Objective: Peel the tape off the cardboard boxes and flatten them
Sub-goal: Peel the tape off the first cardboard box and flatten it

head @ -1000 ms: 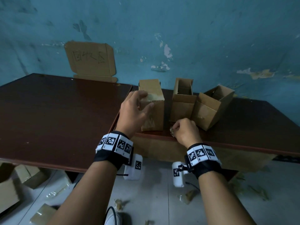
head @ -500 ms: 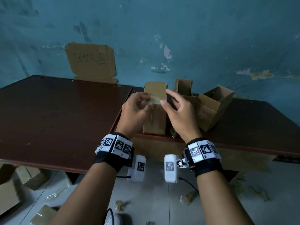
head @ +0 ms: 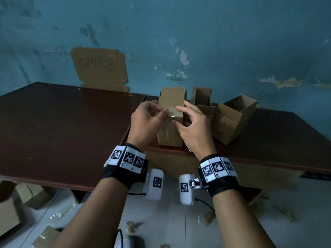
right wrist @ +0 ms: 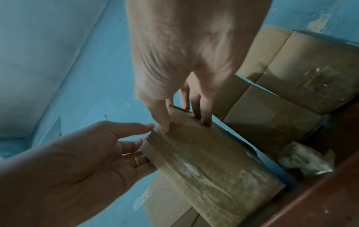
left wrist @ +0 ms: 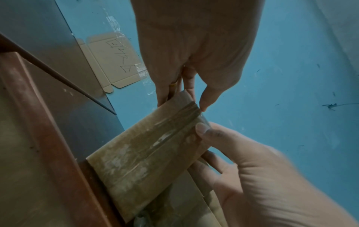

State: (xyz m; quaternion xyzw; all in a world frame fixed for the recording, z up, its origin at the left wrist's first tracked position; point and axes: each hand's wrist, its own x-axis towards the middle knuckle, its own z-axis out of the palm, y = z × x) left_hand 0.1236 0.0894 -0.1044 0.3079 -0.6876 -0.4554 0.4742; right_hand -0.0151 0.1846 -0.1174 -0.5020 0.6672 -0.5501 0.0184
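The left hand (head: 146, 120) grips the left side of the tall brown cardboard box (head: 171, 120), its fingers curled around the upper edge and its thumb on the front face near the top corner. The right hand (head: 194, 129) grasps the same box from the right; its fingers go around the right wall, and its thumb (right wrist: 163, 122) presses on the top end of the clear shiny tape strip (left wrist: 155, 147) that runs down the front face. The box stands upright at the front edge of the dark brown wooden table (head: 71, 131), between the two hands.

Just beside it on the right stand two open brown cardboard boxes (head: 231, 119), touching each other. A crumpled ball of clear tape (right wrist: 305, 159) lies on the table close to the box's base. Behind, a flat piece of cardboard with handwriting (head: 99, 68) leans on the blue wall (head: 232, 42).

I judge that the step in hand is to find the end of the tape on this box. The tape seems to be fully stuck, so the next move calls for a fingernail to lift the edge at the top corner, while the left hand holds the box steady. If the pull is too fast, the thin tape can tear or take the paper surface with it.
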